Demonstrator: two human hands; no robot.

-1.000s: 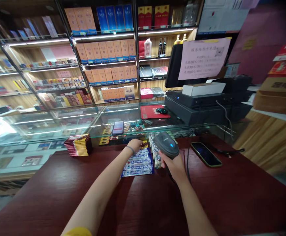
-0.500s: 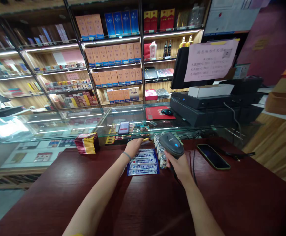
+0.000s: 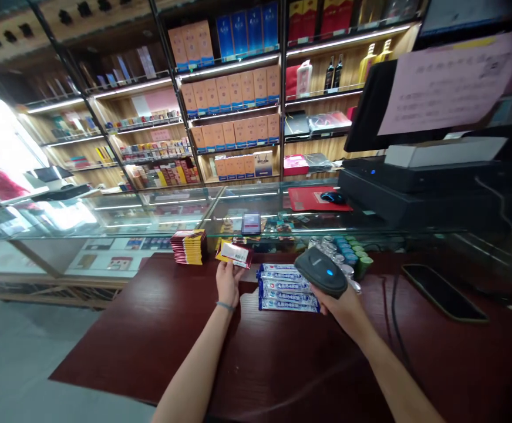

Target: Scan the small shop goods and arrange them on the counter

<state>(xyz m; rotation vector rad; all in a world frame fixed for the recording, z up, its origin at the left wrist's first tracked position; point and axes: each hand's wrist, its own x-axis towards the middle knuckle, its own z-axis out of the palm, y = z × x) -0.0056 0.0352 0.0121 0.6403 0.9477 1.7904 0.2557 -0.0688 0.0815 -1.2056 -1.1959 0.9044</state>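
Note:
My left hand (image 3: 228, 286) pinches a red and yellow packet (image 3: 235, 254), its white barcode label turned up toward me. In my right hand (image 3: 342, 302) is a dark handheld barcode scanner (image 3: 320, 271), its blue light lit and its head pointing left. Below the scanner, several blue and white stick packets (image 3: 285, 288) lie in a row on the dark red-brown table (image 3: 150, 329). Partly hidden behind the scanner stand several small cans with clear and coloured tops (image 3: 350, 254). To the left of my left hand sits a neat stack of similar red and yellow packets (image 3: 188, 247).
A phone (image 3: 443, 292) lies at the right, near a black cable (image 3: 396, 320). Behind the table runs a glass counter (image 3: 172, 205) with a small screen device (image 3: 251, 223), a red mat (image 3: 302, 200) and a mouse (image 3: 332, 197). A monitor (image 3: 361, 117) stands back right. Far left, a person (image 3: 3, 179) is visible.
My left hand has moved left and now holds the red and yellow packet up with its label showing. The view has swung left; the scanner stays in my right hand near the stick packets.

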